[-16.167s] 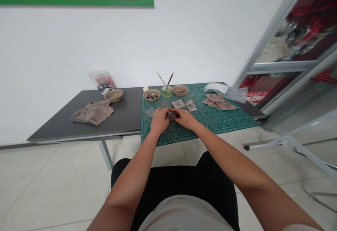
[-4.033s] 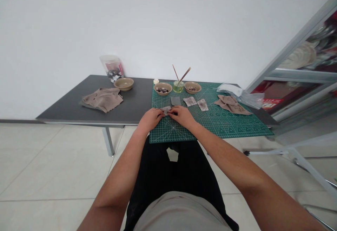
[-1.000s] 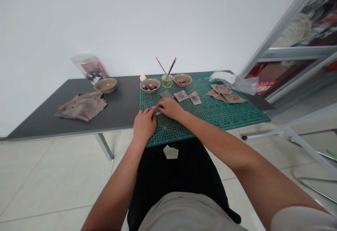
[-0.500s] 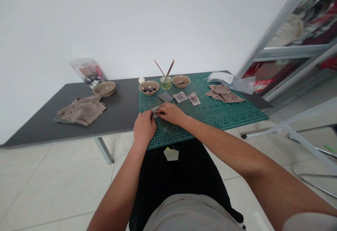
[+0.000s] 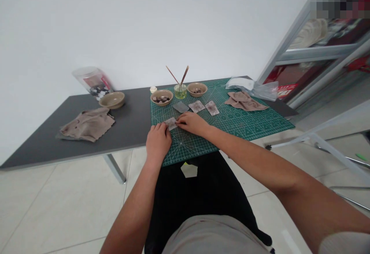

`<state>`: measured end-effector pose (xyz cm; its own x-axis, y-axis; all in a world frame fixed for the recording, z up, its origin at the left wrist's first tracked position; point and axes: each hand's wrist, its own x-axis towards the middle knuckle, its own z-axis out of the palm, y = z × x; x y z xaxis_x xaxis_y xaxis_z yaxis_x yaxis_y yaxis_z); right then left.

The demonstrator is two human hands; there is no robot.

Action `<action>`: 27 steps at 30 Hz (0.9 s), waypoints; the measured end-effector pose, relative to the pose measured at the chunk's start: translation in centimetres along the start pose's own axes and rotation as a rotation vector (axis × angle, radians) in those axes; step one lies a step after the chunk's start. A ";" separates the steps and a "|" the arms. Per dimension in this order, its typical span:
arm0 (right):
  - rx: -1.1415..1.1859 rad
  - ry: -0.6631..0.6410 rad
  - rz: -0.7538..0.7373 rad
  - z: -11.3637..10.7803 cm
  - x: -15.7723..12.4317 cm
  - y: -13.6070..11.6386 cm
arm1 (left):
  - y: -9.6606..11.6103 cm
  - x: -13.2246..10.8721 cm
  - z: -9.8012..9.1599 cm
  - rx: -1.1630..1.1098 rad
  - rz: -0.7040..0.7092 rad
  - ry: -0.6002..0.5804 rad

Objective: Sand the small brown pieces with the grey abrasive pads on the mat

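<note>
A small pale-grey sheet [image 5: 171,123] with dark smudges lies on the green cutting mat [image 5: 231,121], between my hands. My left hand [image 5: 158,140] has its fingertips bent down on the sheet's left end. At the right end, my right hand [image 5: 192,123] has thumb and fingers closed together on the edge; whether anything tiny is pinched there is hidden. Just behind the hands lie a plain dark-grey sheet [image 5: 180,107] and two smudged sheets, one in the middle [image 5: 197,106] and one further right [image 5: 212,108].
Behind are a bowl of dark and pale pebbles [image 5: 162,98], a jar of yellowish liquid with sticks [image 5: 180,91] and a second bowl [image 5: 197,89]. Brown cloths lie left [image 5: 86,125] and right [image 5: 245,101], near a plastic bag [image 5: 254,87]. Left stand another bowl [image 5: 112,100] and a clear tub [image 5: 92,82].
My right hand has shifted slightly right, away from the left one, so more of the smudged sheet between them shows. My left hand stays at its left end.
</note>
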<state>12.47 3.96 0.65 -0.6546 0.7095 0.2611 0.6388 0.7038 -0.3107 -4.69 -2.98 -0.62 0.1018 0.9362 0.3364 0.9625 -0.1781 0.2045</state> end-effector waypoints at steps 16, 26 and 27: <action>0.010 0.058 0.057 0.5 0.7 0.2 | 0.1 0.0 -0.1 0.007 0.003 0.001; 0.020 0.037 0.023 0.2 0.2 0.2 | 0.3 -0.1 -0.3 0.027 -0.002 0.002; 0.009 0.049 0.034 0.3 0.4 0.1 | 0.2 0.0 -0.3 0.026 -0.004 0.003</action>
<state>12.08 4.30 0.43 -0.6122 0.7339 0.2944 0.6563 0.6793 -0.3284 -4.53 -3.14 -0.32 0.0972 0.9359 0.3385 0.9691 -0.1664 0.1818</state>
